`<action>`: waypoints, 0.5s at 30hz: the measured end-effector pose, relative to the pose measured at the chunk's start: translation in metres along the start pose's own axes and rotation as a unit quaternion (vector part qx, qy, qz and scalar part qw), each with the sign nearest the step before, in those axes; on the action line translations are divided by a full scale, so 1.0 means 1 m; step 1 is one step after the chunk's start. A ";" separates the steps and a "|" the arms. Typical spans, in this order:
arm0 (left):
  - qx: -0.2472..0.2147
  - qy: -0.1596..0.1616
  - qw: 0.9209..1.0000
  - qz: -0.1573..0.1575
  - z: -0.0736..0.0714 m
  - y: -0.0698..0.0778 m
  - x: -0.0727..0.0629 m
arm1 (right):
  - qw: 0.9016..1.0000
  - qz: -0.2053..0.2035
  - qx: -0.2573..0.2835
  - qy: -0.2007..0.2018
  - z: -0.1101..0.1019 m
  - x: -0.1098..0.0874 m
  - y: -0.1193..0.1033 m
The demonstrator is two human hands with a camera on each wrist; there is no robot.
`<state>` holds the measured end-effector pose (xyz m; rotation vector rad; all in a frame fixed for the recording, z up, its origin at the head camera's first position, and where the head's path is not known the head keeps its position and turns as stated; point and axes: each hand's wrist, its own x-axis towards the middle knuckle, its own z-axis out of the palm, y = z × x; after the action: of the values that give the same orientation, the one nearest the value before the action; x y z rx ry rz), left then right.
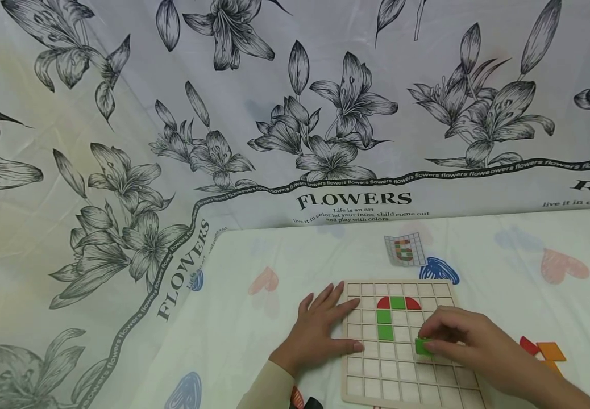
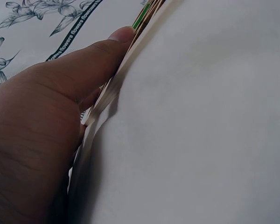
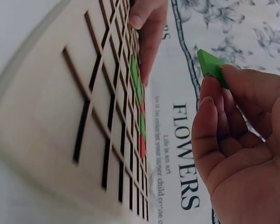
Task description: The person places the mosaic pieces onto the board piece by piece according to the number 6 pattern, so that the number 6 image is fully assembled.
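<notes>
Right wrist: green tile [image 3: 210, 65], straight-edged, tilted.

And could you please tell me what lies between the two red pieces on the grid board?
A single green square lies between the two red pieces on the grid board; the head view shows this plainly.

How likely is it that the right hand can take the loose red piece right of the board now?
Probably not yet: the right hand pinches a green piece it would likely need to set down first. Otherwise the loose red piece lies nearby in view.
</notes>
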<state>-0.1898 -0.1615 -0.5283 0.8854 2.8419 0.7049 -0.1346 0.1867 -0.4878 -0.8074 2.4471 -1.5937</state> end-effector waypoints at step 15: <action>0.002 -0.005 1.000 -0.003 -0.001 0.000 0.000 | 1.000 0.028 0.013 0.001 0.029 0.039 -0.012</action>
<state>-0.1903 -0.1615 -0.5269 0.8774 2.8372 0.6939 -0.1526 0.1401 -0.4827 -0.7283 2.4223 -1.6039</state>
